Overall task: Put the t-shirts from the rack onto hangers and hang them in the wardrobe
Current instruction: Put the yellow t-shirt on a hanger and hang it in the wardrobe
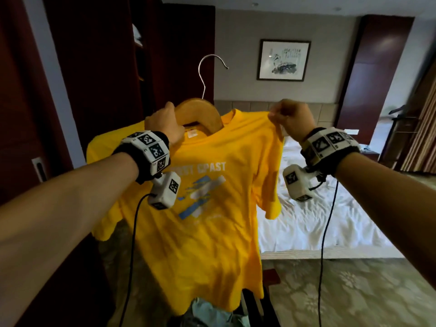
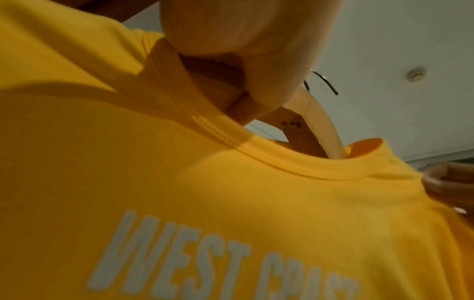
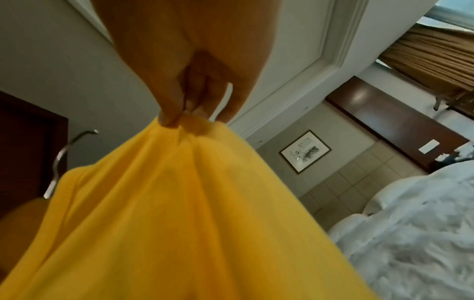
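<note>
Left hand (image 1: 165, 125) grips the wooden hanger (image 1: 200, 114) w/ the collar, right hand (image 1: 291, 120) pinches the yellow t-shirt (image 1: 203, 208) shoulder, held up mid-air. Prob mid-threading; next, ease that shoulder over the hanger's end.

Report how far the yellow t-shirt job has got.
Done: the wooden hanger sits partly inside the yellow t-shirt collar. In hand: the left hand grips hanger and collar; the right hand pinches the shoulder. Left: seat that shoulder, hang it in the wardrobe.
</note>
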`<state>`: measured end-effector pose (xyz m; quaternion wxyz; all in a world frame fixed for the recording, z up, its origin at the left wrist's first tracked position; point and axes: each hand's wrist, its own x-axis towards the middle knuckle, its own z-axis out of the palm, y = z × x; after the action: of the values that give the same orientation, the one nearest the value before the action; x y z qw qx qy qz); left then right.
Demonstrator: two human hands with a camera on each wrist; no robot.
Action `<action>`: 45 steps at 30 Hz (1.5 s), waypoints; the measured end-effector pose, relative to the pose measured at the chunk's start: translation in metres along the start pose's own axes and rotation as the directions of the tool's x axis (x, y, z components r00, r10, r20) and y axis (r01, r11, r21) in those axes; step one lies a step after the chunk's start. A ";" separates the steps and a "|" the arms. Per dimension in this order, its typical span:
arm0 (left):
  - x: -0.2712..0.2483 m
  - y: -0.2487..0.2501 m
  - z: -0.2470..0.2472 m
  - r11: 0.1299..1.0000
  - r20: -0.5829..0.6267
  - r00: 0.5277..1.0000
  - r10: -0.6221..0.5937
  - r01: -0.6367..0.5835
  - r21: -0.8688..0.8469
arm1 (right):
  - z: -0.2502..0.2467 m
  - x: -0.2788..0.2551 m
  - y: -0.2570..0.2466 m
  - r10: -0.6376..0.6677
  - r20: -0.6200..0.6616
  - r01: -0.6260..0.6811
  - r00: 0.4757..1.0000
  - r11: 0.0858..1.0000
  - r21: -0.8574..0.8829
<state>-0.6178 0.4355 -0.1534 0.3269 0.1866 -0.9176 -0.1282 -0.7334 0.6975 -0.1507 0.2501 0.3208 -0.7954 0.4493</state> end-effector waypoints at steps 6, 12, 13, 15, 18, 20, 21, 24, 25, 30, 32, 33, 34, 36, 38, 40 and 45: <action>0.001 0.002 -0.005 0.987 -0.015 0.995 -0.095 0.092 -0.132 | 0.007 -0.024 0.042 0.206 0.206 -0.197 0.957 0.978 -0.063; 0.004 0.003 -0.007 0.976 -0.018 0.990 -0.143 0.138 -0.171 | 0.008 -0.046 0.049 0.427 0.368 -0.444 0.826 0.895 -0.043; 0.005 0.002 -0.007 0.975 -0.018 0.990 -0.143 0.138 -0.171 | 0.008 -0.046 0.052 0.428 0.334 -0.451 0.840 0.893 -0.011; 0.005 0.003 -0.006 0.975 -0.015 0.990 -0.141 0.136 -0.177 | 0.007 -0.044 0.058 0.413 0.271 -0.442 0.870 0.895 0.054; 0.004 0.004 -0.006 0.974 -0.003 0.991 -0.135 0.132 -0.183 | 0.005 -0.042 0.055 0.336 0.217 -0.350 0.917 0.936 0.030; 0.004 0.003 -0.005 0.975 -0.003 0.991 -0.132 0.129 -0.180 | -0.002 -0.034 0.057 0.269 0.130 -0.277 0.954 0.960 0.048; 0.005 0.001 -0.005 0.976 -0.003 0.991 -0.132 0.129 -0.174 | -0.008 -0.029 0.060 0.239 0.070 -0.244 0.969 0.967 0.072; 0.007 -0.004 -0.004 0.976 -0.001 0.987 -0.159 0.156 -0.154 | -0.028 -0.019 0.066 0.203 -0.049 -0.197 0.978 0.975 0.105; 0.008 -0.005 -0.003 0.973 0.003 0.985 -0.172 0.171 -0.157 | -0.032 -0.020 0.064 0.198 -0.029 -0.196 0.980 0.979 0.063; 0.010 0.005 -0.002 0.951 0.023 0.977 -0.214 0.214 -0.225 | -0.016 -0.032 0.071 0.295 0.183 -0.229 0.938 0.922 -0.312; 0.011 0.011 -0.001 0.952 0.005 0.978 -0.208 0.203 -0.230 | -0.011 -0.030 0.061 0.263 0.151 -0.216 0.953 0.938 -0.272; 0.011 0.014 -0.001 0.956 -0.009 0.981 -0.196 0.189 -0.226 | -0.010 -0.027 0.052 0.240 0.112 -0.216 0.964 0.956 -0.197; 0.011 0.016 -0.001 0.961 -0.019 0.984 -0.177 0.169 -0.217 | -0.009 -0.025 0.037 0.208 0.070 -0.197 0.976 0.971 -0.133; 0.010 0.021 -0.002 0.975 -0.029 0.991 -0.134 0.126 -0.184 | -0.005 -0.017 0.009 0.113 0.044 -0.111 0.993 0.993 -0.047; 0.009 0.026 -0.003 0.990 -0.031 0.997 -0.072 0.067 -0.122 | 0.005 -0.012 -0.021 0.057 0.186 -0.051 0.981 0.998 -0.039; 0.005 0.029 -0.003 0.996 -0.026 0.999 -0.020 0.018 -0.083 | 0.018 -0.009 -0.045 0.036 0.330 0.007 0.943 0.992 -0.127; 0.002 0.030 -0.009 0.994 -0.012 0.999 0.053 -0.054 -0.099 | 0.050 0.003 -0.075 0.042 0.264 -0.011 0.964 0.993 -0.117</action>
<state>-0.6210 0.4610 -0.1350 0.3434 0.1462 -0.9132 -0.1639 -0.6862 0.6236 -0.1304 0.1528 0.3528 -0.8504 0.3592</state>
